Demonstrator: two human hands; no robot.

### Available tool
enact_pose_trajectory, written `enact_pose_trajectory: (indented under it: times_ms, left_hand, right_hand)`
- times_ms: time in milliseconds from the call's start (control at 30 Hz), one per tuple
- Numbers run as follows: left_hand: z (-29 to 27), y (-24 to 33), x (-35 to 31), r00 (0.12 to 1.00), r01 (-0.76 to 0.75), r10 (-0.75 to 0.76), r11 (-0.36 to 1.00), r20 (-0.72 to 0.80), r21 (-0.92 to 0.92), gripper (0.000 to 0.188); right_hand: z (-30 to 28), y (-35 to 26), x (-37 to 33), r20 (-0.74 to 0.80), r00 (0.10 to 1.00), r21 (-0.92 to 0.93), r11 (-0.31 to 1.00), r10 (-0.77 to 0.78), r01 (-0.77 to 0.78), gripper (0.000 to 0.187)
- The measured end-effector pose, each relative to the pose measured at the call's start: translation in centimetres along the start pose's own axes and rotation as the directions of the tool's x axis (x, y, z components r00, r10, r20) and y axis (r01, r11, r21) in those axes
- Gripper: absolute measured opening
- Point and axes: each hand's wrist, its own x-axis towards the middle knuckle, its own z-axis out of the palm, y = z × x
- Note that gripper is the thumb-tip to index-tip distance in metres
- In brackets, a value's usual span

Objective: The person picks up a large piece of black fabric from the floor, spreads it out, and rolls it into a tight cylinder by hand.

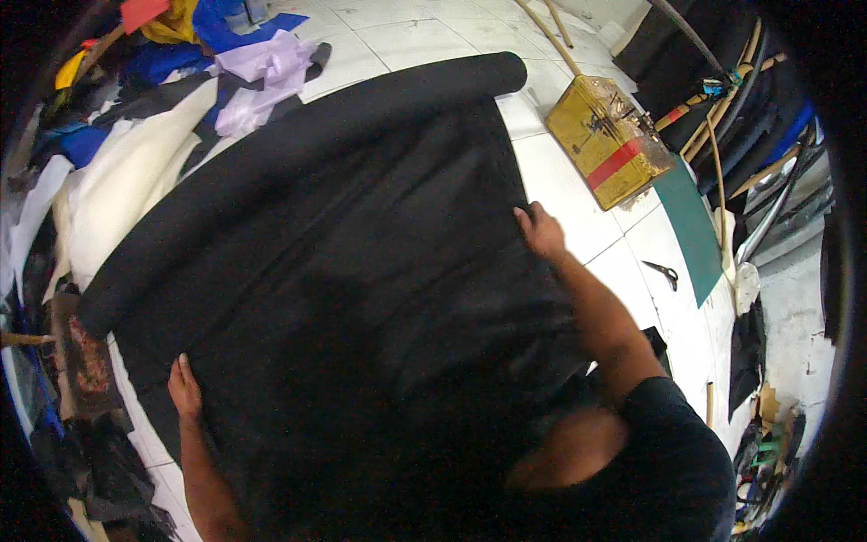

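Observation:
A wide sheet of black fabric (361, 262) is spread over the floor, its far end wound into a thick roll (361, 99) that runs from the left up to the top centre. My right hand (542, 232) is closed at the sheet's right edge, with fabric pinched under the curled fingers. Lower on the left side, my left hand (184, 387) lies on the fabric with its fingers stretched toward the roll. Wrinkles slant across the sheet between my hands.
White tiles (623, 257) show around the fabric. Black scissors (664, 274) lie to the right, near a green sheet (691, 230). Beyond them stands a yellow dustpan (596, 140) with a stick handle. Cream fabric (135, 181) and lilac scraps (262, 77) are heaped at the left.

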Motion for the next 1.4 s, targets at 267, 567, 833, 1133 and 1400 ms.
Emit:
enact_pose_trajectory:
  times_ms: [267,567,833,1133,1400]
  left_hand:
    - [-11.8,4.1,-6.3,0.961,0.026,-0.080,0.980,0.265,0.199,0.048]
    - [-15.6,5.3,-31.3,0.547,-0.006,-0.368,0.897,0.752,0.443,0.041]
    - [-15.2,7.7,-15.7,0.546,0.009,-0.441,0.854,0.713,0.521,0.038]
    - [4.8,8.4,-2.2,0.771,-0.570,0.443,0.801,0.458,0.185,0.064]
    - [12.2,3.9,1.1,0.915,-0.315,0.226,0.917,0.334,0.245,0.034]
  right_hand:
    - [-14.8,5.6,-11.0,0.112,0.975,-0.242,0.946,-0.191,0.214,0.029]
    - [-17.4,18.9,-40.7,0.645,0.660,-0.485,0.874,0.386,-0.037,0.025]
    - [-18.6,12.0,-13.9,0.731,0.572,-0.607,0.737,0.371,0.298,0.036]
    - [1.6,-5.5,0.0,0.469,0.604,-0.240,0.565,-0.645,0.790,0.094]
    - [6.1,-4.4,2.3,0.367,0.821,-0.057,0.870,-0.438,0.490,0.037]
